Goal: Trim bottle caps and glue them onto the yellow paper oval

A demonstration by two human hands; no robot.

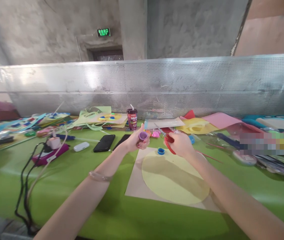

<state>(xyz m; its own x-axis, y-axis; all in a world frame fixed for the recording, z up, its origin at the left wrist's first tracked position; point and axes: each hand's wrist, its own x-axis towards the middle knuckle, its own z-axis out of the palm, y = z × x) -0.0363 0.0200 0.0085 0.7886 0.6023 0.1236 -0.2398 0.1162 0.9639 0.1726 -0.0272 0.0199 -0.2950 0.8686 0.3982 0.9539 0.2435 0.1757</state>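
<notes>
My left hand point(136, 140) is closed round a small purple cap point(143, 135), held up above the green table point(64, 180). My right hand point(180, 144) grips red-handled scissors point(169, 142), their blades pointing left toward the cap. Below both hands lies a yellow paper circle point(174, 178) on a beige sheet point(134, 186). A small blue ring-shaped cap point(161, 151) rests at the circle's far edge, just left of my right hand.
Two black phones point(104, 143) and a white earbud case point(81, 146) lie left of my hands. A dark drink cup point(132, 119) stands behind. Coloured paper scraps point(199, 124) line the back. Cables point(24, 186) and a magenta box point(48, 155) sit at left.
</notes>
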